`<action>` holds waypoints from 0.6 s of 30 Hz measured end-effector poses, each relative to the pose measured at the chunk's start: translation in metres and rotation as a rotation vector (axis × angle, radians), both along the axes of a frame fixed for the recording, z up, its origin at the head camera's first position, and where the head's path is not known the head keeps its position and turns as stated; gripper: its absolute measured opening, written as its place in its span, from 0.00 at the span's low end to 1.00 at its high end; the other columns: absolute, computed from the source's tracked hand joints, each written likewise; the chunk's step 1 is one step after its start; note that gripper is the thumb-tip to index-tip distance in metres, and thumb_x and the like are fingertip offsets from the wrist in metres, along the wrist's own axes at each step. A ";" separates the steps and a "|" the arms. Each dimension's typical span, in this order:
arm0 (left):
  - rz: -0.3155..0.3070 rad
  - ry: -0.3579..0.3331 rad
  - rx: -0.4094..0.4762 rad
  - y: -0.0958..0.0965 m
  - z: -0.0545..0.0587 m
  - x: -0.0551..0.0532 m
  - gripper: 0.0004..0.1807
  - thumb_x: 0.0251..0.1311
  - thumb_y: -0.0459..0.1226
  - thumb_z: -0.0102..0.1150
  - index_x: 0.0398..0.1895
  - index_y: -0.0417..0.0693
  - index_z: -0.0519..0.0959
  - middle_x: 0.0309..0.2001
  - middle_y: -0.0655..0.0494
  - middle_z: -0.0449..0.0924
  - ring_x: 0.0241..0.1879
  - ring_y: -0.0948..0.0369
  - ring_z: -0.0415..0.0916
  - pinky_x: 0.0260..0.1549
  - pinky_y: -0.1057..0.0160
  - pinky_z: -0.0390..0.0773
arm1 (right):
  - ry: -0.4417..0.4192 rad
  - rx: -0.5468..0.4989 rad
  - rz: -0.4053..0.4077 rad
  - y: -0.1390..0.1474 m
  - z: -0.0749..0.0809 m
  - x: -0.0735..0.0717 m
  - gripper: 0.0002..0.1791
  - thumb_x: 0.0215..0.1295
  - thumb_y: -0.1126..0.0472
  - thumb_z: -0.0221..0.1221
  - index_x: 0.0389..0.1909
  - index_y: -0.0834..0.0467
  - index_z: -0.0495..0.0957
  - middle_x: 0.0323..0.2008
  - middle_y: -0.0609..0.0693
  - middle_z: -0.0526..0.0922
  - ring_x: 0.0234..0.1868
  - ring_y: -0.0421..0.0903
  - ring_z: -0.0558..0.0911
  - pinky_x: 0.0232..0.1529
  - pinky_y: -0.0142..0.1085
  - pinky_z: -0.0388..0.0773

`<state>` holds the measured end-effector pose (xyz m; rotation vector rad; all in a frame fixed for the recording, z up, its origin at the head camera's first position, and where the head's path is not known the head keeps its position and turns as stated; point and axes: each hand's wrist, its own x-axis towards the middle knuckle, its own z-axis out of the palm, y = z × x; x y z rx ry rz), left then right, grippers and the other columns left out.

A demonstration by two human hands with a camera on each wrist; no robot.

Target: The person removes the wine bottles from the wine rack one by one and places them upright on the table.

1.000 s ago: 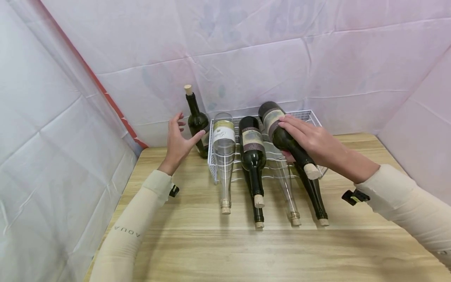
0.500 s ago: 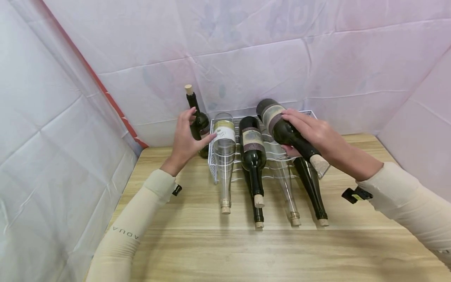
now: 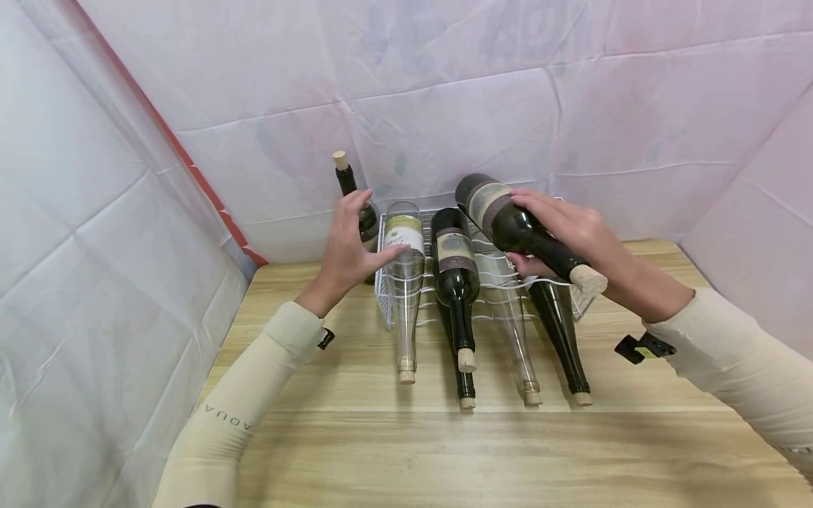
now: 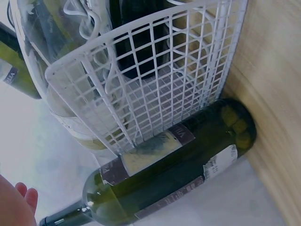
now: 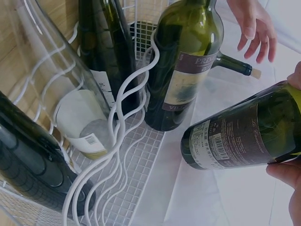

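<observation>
My right hand [image 3: 571, 236] grips a dark green corked wine bottle [image 3: 502, 219] round its shoulder and neck. In the right wrist view the held bottle's base [image 5: 197, 146] is apart from the white wire rack [image 5: 124, 108]; in the head view the bottle slants over the rack's right half. My left hand [image 3: 349, 243] has its fingers spread and holds nothing. In the head view its thumb overlaps the label of a clear bottle [image 3: 404, 243] lying on the rack's upper level; contact cannot be told. Behind that hand a dark green bottle [image 4: 164, 169] stands upright beside the rack.
Another dark bottle [image 3: 454, 261] lies on the upper level, cork toward me. Below it, further bottles, including a clear one [image 3: 514, 346] and a dark one [image 3: 562, 339], poke out over the wooden table [image 3: 406, 451]. A white sheet [image 3: 444, 106] hangs close behind the rack.
My left hand has moved right, from beside the standing bottle toward the clear bottle. The bottle in my right hand has swung, its base up and left, its cork right and up.
</observation>
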<state>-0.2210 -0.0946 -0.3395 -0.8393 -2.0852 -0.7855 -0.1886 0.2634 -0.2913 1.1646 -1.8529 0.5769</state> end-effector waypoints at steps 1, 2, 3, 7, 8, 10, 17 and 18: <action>0.000 0.005 -0.009 0.001 0.001 0.000 0.59 0.41 0.46 0.86 0.72 0.27 0.61 0.66 0.32 0.69 0.66 0.43 0.68 0.72 0.51 0.70 | -0.007 -0.003 0.002 0.000 0.001 0.001 0.39 0.67 0.35 0.55 0.58 0.68 0.80 0.52 0.64 0.88 0.45 0.63 0.88 0.47 0.47 0.87; -0.002 0.010 -0.019 0.002 0.001 0.000 0.59 0.41 0.46 0.86 0.72 0.27 0.62 0.67 0.32 0.69 0.67 0.43 0.67 0.73 0.51 0.69 | -0.012 -0.007 0.007 -0.001 0.002 0.002 0.39 0.68 0.35 0.54 0.58 0.69 0.80 0.52 0.65 0.88 0.45 0.63 0.88 0.50 0.42 0.87; -0.006 0.014 -0.028 0.002 0.001 0.000 0.60 0.40 0.46 0.86 0.72 0.27 0.62 0.67 0.32 0.69 0.68 0.43 0.66 0.74 0.51 0.68 | -0.018 -0.009 0.016 -0.001 0.003 0.003 0.39 0.68 0.36 0.55 0.58 0.69 0.79 0.52 0.65 0.87 0.45 0.64 0.88 0.53 0.37 0.86; -0.013 0.026 -0.052 0.005 0.002 0.002 0.61 0.38 0.45 0.88 0.73 0.28 0.61 0.67 0.33 0.68 0.70 0.42 0.65 0.76 0.51 0.66 | -0.023 -0.049 0.072 -0.005 0.007 0.006 0.39 0.68 0.37 0.57 0.56 0.71 0.79 0.49 0.68 0.87 0.44 0.65 0.87 0.66 0.15 0.66; -0.015 0.029 -0.057 0.006 0.003 0.002 0.61 0.38 0.46 0.88 0.73 0.28 0.61 0.67 0.33 0.68 0.70 0.43 0.65 0.76 0.51 0.66 | -0.023 -0.059 0.078 -0.006 0.008 0.007 0.39 0.68 0.37 0.57 0.56 0.71 0.79 0.49 0.68 0.87 0.44 0.65 0.87 0.66 0.15 0.67; -0.020 0.035 -0.062 0.007 0.003 0.002 0.61 0.39 0.46 0.88 0.73 0.29 0.62 0.67 0.33 0.68 0.70 0.43 0.65 0.76 0.51 0.66 | -0.035 -0.080 0.089 -0.007 0.010 0.007 0.39 0.68 0.37 0.58 0.56 0.71 0.79 0.49 0.67 0.87 0.44 0.63 0.87 0.65 0.16 0.68; -0.055 0.052 -0.092 0.014 0.005 0.005 0.59 0.42 0.47 0.86 0.72 0.29 0.62 0.67 0.31 0.68 0.70 0.42 0.66 0.77 0.52 0.66 | -0.057 -0.166 0.097 -0.012 0.012 0.009 0.38 0.66 0.37 0.61 0.54 0.71 0.81 0.46 0.67 0.88 0.47 0.51 0.87 0.62 0.16 0.72; -0.057 0.054 -0.095 0.015 0.005 0.005 0.59 0.42 0.47 0.86 0.72 0.29 0.62 0.67 0.31 0.68 0.70 0.42 0.66 0.77 0.52 0.65 | -0.058 -0.179 0.094 -0.013 0.012 0.009 0.38 0.65 0.37 0.62 0.54 0.70 0.81 0.46 0.67 0.88 0.47 0.49 0.86 0.61 0.16 0.72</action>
